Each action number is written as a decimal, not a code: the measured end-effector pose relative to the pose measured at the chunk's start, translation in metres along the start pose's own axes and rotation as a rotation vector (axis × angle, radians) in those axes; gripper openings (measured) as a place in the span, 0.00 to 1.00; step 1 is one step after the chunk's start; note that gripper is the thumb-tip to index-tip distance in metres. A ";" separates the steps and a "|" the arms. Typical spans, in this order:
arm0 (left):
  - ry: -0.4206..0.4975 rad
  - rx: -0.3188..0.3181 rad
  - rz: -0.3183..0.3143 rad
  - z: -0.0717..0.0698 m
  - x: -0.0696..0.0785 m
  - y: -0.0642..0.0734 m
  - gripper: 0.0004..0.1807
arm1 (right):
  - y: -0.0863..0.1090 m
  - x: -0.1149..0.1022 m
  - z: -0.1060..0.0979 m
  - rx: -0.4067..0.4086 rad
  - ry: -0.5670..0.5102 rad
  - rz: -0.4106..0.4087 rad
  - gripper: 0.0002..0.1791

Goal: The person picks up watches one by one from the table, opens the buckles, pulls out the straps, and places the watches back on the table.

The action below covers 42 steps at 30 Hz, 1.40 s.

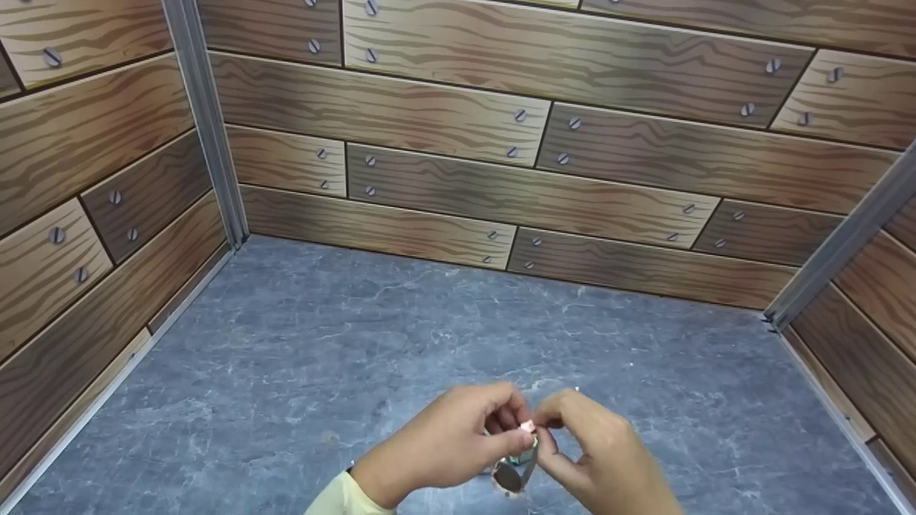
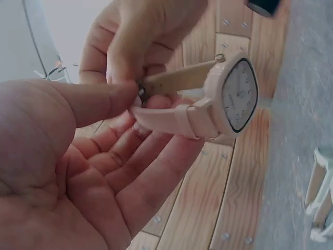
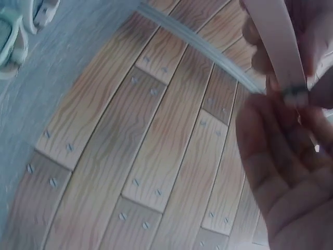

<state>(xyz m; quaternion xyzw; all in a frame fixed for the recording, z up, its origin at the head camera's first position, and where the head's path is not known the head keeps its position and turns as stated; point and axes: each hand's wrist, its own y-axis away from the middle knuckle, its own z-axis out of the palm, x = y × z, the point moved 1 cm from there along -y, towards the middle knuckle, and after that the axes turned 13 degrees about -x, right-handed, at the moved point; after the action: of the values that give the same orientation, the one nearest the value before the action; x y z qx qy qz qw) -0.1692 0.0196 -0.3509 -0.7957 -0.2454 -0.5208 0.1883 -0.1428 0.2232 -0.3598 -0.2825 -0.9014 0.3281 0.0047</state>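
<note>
Both hands hold a pale pink wristwatch (image 2: 195, 112) in front of the body, its square white dial facing away from the palms in the left wrist view. The left hand (image 1: 451, 436) pinches the strap near the metal buckle (image 2: 141, 92) between thumb and fingers. From the other side, the right hand (image 1: 608, 450) pinches at the same strap end with thumb and forefinger. The strap (image 3: 281, 47) runs down to the fingers in the right wrist view, where the image is blurred. In the head view the watch (image 1: 507, 478) hangs below the fingertips, partly hidden.
Pale green watches (image 3: 11, 44) lie on the blue-grey marbled table (image 1: 322, 357), partly in view. A dark cylindrical thing (image 2: 264, 6) shows at the left wrist view's upper edge. Wood-patterned panels (image 1: 429, 157) with metal corner strips (image 1: 207, 121) enclose the table.
</note>
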 end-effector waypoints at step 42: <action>-0.455 0.061 -0.066 0.006 -0.002 -0.003 0.03 | 0.005 0.004 0.004 -0.181 -0.060 -0.060 0.25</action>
<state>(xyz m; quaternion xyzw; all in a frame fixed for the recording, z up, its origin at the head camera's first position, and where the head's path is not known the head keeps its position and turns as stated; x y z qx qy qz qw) -0.1679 0.0249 -0.3549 -0.8781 -0.3229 -0.3262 0.1352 -0.1439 0.2261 -0.3666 -0.2447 -0.9351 0.2534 -0.0382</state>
